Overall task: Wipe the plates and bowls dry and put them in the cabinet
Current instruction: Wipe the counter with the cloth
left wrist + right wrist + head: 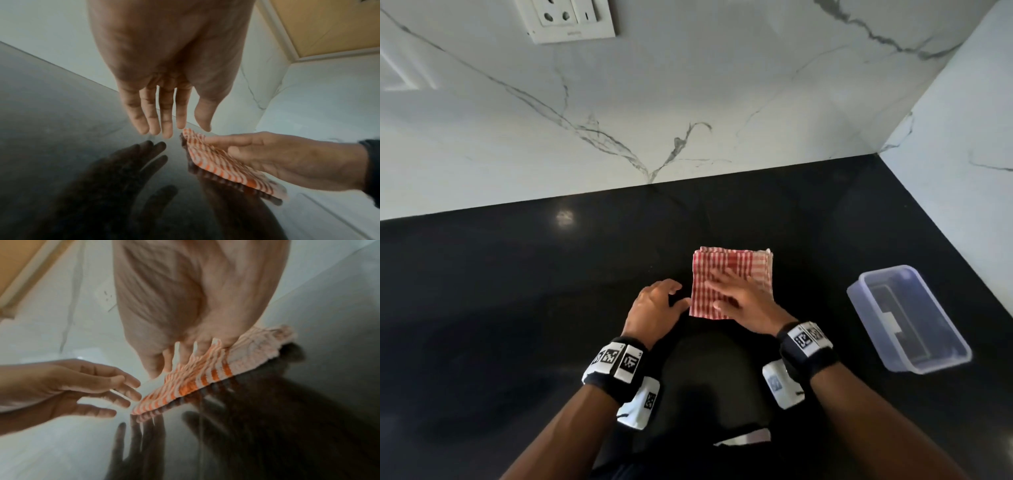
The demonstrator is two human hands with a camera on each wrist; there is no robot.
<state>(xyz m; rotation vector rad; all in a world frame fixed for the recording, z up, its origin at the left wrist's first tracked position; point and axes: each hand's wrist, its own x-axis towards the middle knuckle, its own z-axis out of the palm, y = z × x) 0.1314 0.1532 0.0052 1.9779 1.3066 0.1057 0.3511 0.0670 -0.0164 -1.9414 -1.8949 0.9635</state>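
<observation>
A folded red-and-white checked cloth (726,263) lies on the black countertop (517,308) in front of me. My right hand (729,287) rests flat on the cloth with its fingers spread and straight; the right wrist view shows the fingers (185,353) lying on the cloth (205,379). My left hand (671,294) hovers just left of the cloth's near corner, fingers relaxed and holding nothing. In the left wrist view its straight fingers (164,116) end close to the cloth (216,160). No plate, bowl or cabinet is in view.
A clear plastic container (928,294) with a dark item inside stands on the counter to the right. White marble walls meet at the back right corner. A wall socket (571,17) sits high on the back wall.
</observation>
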